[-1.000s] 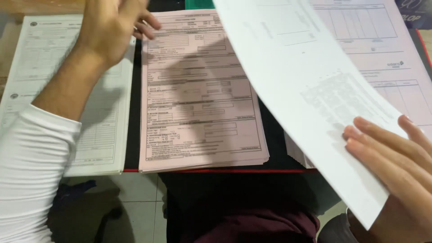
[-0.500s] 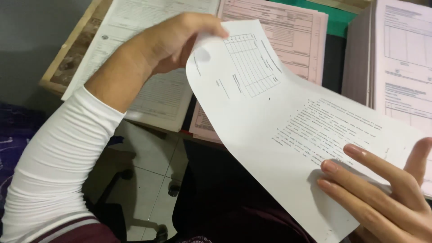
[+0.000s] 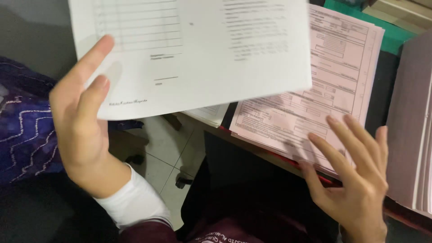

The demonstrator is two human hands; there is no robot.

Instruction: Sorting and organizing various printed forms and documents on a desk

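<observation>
My left hand holds a white printed sheet by its lower left corner, raised in front of me and covering the upper left of the view. My right hand hovers open with fingers spread, holding nothing, just past the near edge of a stack of pink printed forms lying on the desk. Whether its fingertips touch the pink stack I cannot tell. A white form peeks out under the raised sheet.
A second pale pink stack lies at the right edge. A green folder shows behind the forms. The desk's red front edge runs diagonally. A blue patterned cloth sits left, tiled floor below.
The white sheet passed from my right hand to my left and swung up and left. My right hand let go and now hangs open by the pink stack.
</observation>
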